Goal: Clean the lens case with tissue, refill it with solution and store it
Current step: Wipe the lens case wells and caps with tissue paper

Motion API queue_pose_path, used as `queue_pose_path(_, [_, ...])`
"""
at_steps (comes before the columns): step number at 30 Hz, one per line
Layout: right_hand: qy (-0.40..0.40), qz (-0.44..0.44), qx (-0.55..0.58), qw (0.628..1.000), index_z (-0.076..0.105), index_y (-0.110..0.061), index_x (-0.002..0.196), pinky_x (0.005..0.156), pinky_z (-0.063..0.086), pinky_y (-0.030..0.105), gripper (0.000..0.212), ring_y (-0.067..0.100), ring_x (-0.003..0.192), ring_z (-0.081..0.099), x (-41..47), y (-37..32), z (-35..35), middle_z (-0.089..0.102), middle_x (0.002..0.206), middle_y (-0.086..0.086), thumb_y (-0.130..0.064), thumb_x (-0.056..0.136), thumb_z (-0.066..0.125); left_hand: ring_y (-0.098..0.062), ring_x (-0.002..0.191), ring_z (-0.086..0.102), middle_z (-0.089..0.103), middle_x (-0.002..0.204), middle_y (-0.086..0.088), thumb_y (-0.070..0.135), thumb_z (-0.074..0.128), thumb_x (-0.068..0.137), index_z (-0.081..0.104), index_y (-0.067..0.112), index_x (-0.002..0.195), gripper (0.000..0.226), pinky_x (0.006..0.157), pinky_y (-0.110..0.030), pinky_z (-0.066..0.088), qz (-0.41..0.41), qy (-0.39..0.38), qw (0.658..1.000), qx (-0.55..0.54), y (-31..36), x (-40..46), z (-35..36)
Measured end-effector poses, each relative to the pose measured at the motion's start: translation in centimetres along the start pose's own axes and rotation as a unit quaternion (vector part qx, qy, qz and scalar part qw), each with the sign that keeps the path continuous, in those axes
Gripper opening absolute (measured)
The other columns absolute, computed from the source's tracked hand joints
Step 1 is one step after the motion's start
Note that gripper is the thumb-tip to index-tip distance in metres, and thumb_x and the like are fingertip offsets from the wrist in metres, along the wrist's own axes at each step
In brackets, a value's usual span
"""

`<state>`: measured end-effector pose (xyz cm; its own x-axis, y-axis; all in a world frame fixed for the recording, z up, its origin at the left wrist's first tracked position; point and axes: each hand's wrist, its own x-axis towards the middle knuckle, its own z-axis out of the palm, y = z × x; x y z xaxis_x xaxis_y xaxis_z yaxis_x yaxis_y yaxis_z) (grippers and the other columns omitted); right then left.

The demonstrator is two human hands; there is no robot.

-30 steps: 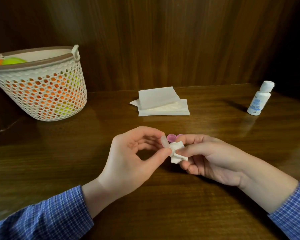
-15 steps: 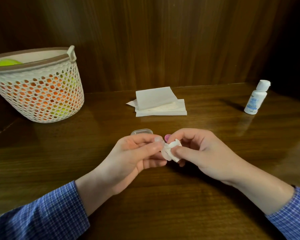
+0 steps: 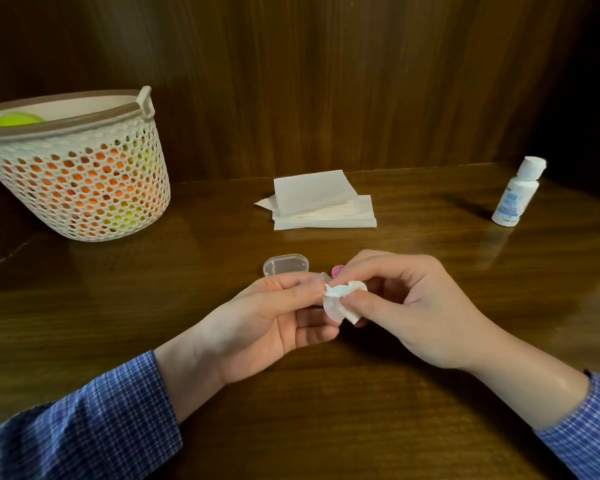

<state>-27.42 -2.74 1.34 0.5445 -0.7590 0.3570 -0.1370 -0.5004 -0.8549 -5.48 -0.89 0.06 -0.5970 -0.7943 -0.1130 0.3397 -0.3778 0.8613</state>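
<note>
Dark wood panelling backs the tabletop (image 3: 430, 427). Left hand (image 3: 257, 327) pinches the lens case (image 3: 336, 271), mostly hidden, only a pink bit showing. Right hand (image 3: 413, 306) grips a crumpled tissue (image 3: 340, 299) against it. Just beyond the left hand lies a clear lid (image 3: 285, 265); far beyond the right stands the solution bottle (image 3: 518, 192).

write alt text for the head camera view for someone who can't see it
Two hands meet over a dark wooden table: the right hand pinches a crumpled tissue against a small object held by the left hand. Behind lie a clear lid, a tissue stack, a white solution bottle and a perforated basket.
</note>
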Motion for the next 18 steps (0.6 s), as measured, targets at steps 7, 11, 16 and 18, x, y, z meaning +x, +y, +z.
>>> queue_pose_path(7, [-0.014,-0.024,-0.009,1.000,0.078,-0.029,0.103,0.081,0.056,0.044,0.015,0.025,0.098,0.068,0.07,-0.14,0.05,0.072,0.101,-0.008,-0.031,0.093,0.067,-0.013,0.081,0.067,0.069,0.093,-0.007,0.025,0.064,0.099,0.073,0.008,0.114,0.025,0.077,-0.024,0.059,-0.018,-0.011,1.000,-0.017,0.09,-0.02,0.12])
queue_pose_path(11, [-0.027,-0.044,-0.033,0.998,0.078,-0.027,0.102,0.083,0.056,0.042,0.015,0.025,0.100,0.065,-0.13,-0.24,-0.09,0.068,0.102,-0.007,-0.025,0.094,0.065,-0.014,0.079,0.067,0.069,0.090,-0.006,0.027,0.061,0.098,0.077,0.013,0.106,0.024,0.074,-0.024,0.058,-0.030,-0.001,1.000,0.004,0.23,-0.11,0.47])
queue_pose_path(16, [-0.044,-0.076,-0.047,0.995,0.077,-0.024,0.103,0.098,0.053,0.052,0.015,0.028,0.104,0.066,-0.29,-0.25,-0.13,0.068,0.103,-0.005,-0.022,0.097,0.064,-0.015,0.080,0.066,0.068,0.091,-0.009,0.026,0.061,0.098,0.073,0.007,0.114,0.028,0.074,-0.026,0.058,-0.036,0.000,0.999,0.023,0.28,-0.15,0.57])
queue_pose_path(18, [-0.054,-0.085,-0.041,0.994,0.077,-0.023,0.103,0.099,0.052,0.052,0.014,0.029,0.104,0.066,-0.30,-0.37,-0.25,0.069,0.104,-0.004,-0.021,0.096,0.065,-0.014,0.082,0.066,0.069,0.093,-0.008,0.025,0.058,0.100,0.073,0.006,0.115,0.028,0.076,-0.027,0.058,-0.030,-0.002,0.999,0.030,0.20,-0.16,0.49])
